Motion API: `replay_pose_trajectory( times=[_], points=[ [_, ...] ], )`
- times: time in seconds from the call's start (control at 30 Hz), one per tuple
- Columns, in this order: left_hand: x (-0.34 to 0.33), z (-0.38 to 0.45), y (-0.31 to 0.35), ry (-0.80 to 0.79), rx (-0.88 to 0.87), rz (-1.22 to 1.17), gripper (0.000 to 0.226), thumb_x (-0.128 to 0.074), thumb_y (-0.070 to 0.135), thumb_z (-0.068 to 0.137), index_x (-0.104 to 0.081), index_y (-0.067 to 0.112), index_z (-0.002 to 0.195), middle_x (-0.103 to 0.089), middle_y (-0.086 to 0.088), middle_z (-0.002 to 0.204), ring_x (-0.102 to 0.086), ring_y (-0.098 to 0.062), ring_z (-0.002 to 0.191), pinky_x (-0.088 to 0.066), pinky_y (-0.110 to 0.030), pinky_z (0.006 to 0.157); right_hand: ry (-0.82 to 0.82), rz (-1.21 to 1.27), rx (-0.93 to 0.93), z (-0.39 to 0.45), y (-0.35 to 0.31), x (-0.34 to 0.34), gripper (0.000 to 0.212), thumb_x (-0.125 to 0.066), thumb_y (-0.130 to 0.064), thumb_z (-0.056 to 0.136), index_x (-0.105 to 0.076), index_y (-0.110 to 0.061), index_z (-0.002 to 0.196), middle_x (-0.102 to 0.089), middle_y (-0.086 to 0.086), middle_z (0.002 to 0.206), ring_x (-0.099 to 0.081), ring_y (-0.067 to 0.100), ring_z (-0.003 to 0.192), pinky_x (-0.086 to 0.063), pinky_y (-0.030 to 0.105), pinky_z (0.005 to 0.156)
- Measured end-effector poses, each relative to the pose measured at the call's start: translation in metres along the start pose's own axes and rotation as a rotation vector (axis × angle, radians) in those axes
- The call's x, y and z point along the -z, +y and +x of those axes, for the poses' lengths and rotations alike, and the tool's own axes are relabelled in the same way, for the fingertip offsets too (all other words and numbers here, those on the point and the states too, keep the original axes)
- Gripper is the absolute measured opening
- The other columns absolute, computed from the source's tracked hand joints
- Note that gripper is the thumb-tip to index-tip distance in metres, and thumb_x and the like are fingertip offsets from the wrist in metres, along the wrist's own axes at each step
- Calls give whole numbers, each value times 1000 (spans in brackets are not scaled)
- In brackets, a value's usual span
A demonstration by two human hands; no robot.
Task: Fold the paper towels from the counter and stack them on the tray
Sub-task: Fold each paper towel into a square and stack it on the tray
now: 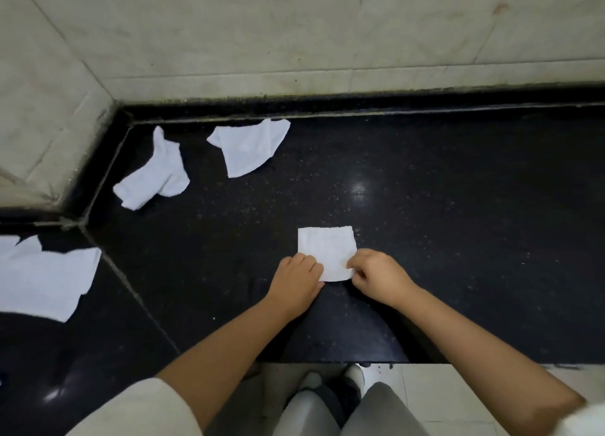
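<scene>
- A folded paper towel [326,252] lies flat on the black bench [458,206], close to the bench's near edge and roughly in the middle of the view.
- The towel is a small white square; its far edge is a little uneven and its near edge sits between the two hands.
- The left hand [299,280] rests on the bench at the towel's near left corner, fingers curled, their tips on the paper's left edge; its grip looks pinched on that corner.
- The right hand [376,276] is at the near right corner, thumb and fingers drawn together on the paper's edge, so its grip is pinched on the towel too.
- Both forearms reach in from the bottom of the view, each with a pale sleeve [144,409] pushed up.
- A crumpled paper towel [154,175] lies near the bench's far left corner, well apart from the hands.
- Just right of it, a loosely spread paper towel [250,147] lies against the back edge of the bench.
- Several flat white sheets [42,280] lie overlapping on the left wing of the bench, partly cut off by the picture's edge.
- Pale tiled walls [294,26] rise behind the bench.
- Below the bench edge, grey trousers [376,412] and light shoes [355,375] show above a pale floor.
</scene>
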State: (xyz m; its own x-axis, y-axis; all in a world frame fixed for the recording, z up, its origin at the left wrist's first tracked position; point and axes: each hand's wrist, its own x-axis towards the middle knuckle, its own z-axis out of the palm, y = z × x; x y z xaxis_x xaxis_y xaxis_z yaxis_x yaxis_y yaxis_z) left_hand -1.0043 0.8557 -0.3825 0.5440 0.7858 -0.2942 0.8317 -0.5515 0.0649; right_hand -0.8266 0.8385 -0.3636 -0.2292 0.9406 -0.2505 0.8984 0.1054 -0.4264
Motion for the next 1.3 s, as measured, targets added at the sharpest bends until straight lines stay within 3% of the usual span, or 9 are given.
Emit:
replay_pose_trajectory(
  times=[0.13,0.27,0.4,0.6,0.77,0.83,1.0,1.13,1.3],
  points=[
    [7,7,10,166,-232,62,14,-43,16,66,-56,19,61,-57,4,59,-53,-15,54,-27,-24,62,75,151,-130,-22,2,21,25,-49,-2,83,-67,-1,101,-64,13,99,-60,26,93,-43,22,75],
    [46,25,39,234,-410,76,21,-36,22,64,-55,17,59,-54,3,58,-52,-15,50,-31,-21,51,199,167,-252,-59,26,53,22,-53,1,80,-68,-2,95,-55,4,90,-51,13,81,-34,6,60],
    [90,56,91,289,-632,4,20,-36,22,68,-53,13,61,-54,-1,59,-53,-19,51,-37,-20,39,325,137,-355,-113,52,83,20,-59,-2,76,-64,-4,95,-46,-1,87,-55,21,85,-29,13,63],
    [131,80,230,101,-848,-60,20,-41,17,92,-56,6,100,-55,-9,99,-46,-23,92,-43,-38,81,446,37,-641,-233,109,121,18,-56,-19,85,-66,-11,98,-57,7,97,-57,25,95,-45,33,81],
    [158,93,374,95,-1107,-19,57,-21,44,82,-62,9,100,-59,-7,95,-50,-24,91,-43,-35,82,397,-49,-653,-361,177,178,22,-58,-23,88,-70,-8,98,-57,5,92,-54,16,83,-26,15,67],
    [171,94,444,163,-1171,-25,60,-19,45,81,-63,10,101,-60,-8,95,-51,-26,90,-42,-35,82,442,-71,-689,-414,212,199,22,-59,-21,87,-70,-6,98,-56,7,87,-58,22,90,-33,15,74],
    [200,99,584,262,-1272,-31,58,-25,44,84,-64,6,102,-61,-12,96,-53,-27,90,-32,-26,80,509,-115,-763,-512,291,246,21,-60,-16,85,-69,-2,97,-66,15,94,-59,28,89,-39,31,77],
    [222,122,671,344,-1254,-72,28,-48,28,90,-63,10,105,-61,-9,97,-54,-27,96,-43,-36,86,572,-120,-791,-562,349,288,18,-59,-15,85,-67,-5,97,-55,0,83,-51,17,79,-31,22,66],
    [261,165,757,429,-1108,-55,26,-53,25,91,-61,13,113,-60,-6,107,-52,-24,104,-45,-38,87,623,-141,-763,-580,435,342,9,-60,-12,82,-62,-6,88,-57,3,80,-52,18,77,-34,26,64]
  ],
)
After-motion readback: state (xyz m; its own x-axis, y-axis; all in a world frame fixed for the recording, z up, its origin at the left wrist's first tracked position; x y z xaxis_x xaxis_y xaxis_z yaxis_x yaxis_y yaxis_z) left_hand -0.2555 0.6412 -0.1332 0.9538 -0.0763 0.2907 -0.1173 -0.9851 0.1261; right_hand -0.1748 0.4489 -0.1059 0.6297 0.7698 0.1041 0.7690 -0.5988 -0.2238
